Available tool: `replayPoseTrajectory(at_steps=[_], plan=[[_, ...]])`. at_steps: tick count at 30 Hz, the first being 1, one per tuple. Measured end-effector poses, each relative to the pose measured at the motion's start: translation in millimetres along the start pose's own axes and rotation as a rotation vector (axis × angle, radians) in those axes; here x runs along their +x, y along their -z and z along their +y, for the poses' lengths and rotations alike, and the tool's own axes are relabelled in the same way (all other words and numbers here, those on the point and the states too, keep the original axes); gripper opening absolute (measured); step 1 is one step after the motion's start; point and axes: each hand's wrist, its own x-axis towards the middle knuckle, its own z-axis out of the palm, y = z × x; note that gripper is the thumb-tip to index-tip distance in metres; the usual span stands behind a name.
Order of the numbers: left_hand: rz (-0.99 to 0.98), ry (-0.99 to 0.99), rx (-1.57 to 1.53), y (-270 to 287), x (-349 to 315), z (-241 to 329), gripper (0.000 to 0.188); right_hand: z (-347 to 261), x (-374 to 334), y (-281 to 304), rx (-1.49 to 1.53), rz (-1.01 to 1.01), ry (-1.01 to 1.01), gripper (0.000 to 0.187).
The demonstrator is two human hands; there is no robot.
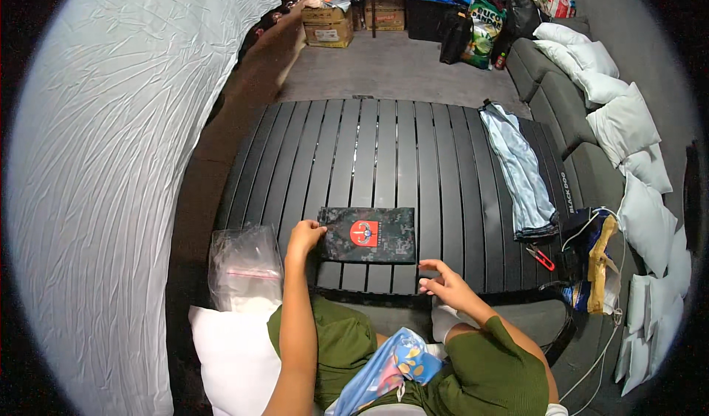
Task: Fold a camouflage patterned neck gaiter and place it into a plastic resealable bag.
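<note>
A flat, dark camouflage-patterned rectangle point(399, 231) with a red emblem lies near the front edge of the black slatted table point(384, 150). It could be a thin box or a book; I cannot tell which. My left hand point(304, 239) pinches its left edge, fingertips closed on the side. Just off its lower right corner, my right hand point(447, 286) hovers with thumb and fingers apart and nothing in them. Clear plastic bags point(245, 264) lie beside my left forearm.
Folded light-blue jeans point(521, 168) and red-handled thread snips point(541, 258) lie at the table's right. Beyond them are a white cable point(622, 261), a yellow-and-blue bag point(600, 268) and a grey sofa point(565, 109) with white pillows point(628, 124). Cardboard boxes point(327, 29) stand at the back.
</note>
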Motion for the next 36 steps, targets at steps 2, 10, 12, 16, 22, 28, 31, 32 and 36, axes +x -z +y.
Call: replayPoseTrajectory(at_steps=[2, 10, 12, 16, 22, 28, 31, 32, 36], plan=[[-0.041, 0.005, 0.044, -4.6, -1.2, 5.2, 0.026, -2.9, -1.0, -0.6, -0.022, 0.000, -0.022, 0.041], [-0.134, -0.068, -0.058, -2.4, -7.1, 10.3, 0.033, -1.0, -0.5, -2.4, -0.046, -0.017, 0.008, 0.040], [0.013, -0.058, 0.194, -2.1, -12.6, 17.7, 0.030, -0.3, -0.7, -1.1, -0.056, -0.007, -0.001, 0.040], [0.130, 0.037, 0.266, 1.3, -36.0, 44.3, 0.029, -10.7, -1.6, -2.4, -0.235, 0.030, 0.053, 0.039], [0.321, -0.058, 0.519, -54.1, -57.8, 65.2, 0.065, -5.9, 54.7, 1.5, -0.820, 0.191, 0.606, 0.040], [0.464, -0.192, 0.638, -99.5, -53.4, 57.0, 0.066, 6.0, 95.7, 10.0, -1.228, 0.103, 0.721, 0.057], [0.635, -0.287, 0.675, -96.1, -45.0, 53.6, 0.060, 18.6, 91.9, 23.1, -1.286, 0.159, 0.649, 0.060], [0.637, -0.291, 0.671, -92.6, -42.6, 52.1, 0.059, 21.8, 87.2, 25.8, -1.287, 0.162, 0.644, 0.060], [0.447, -0.455, 0.575, -74.6, -22.0, 48.2, 0.049, 31.5, 58.5, 17.4, -1.261, 0.265, 0.649, 0.056]])
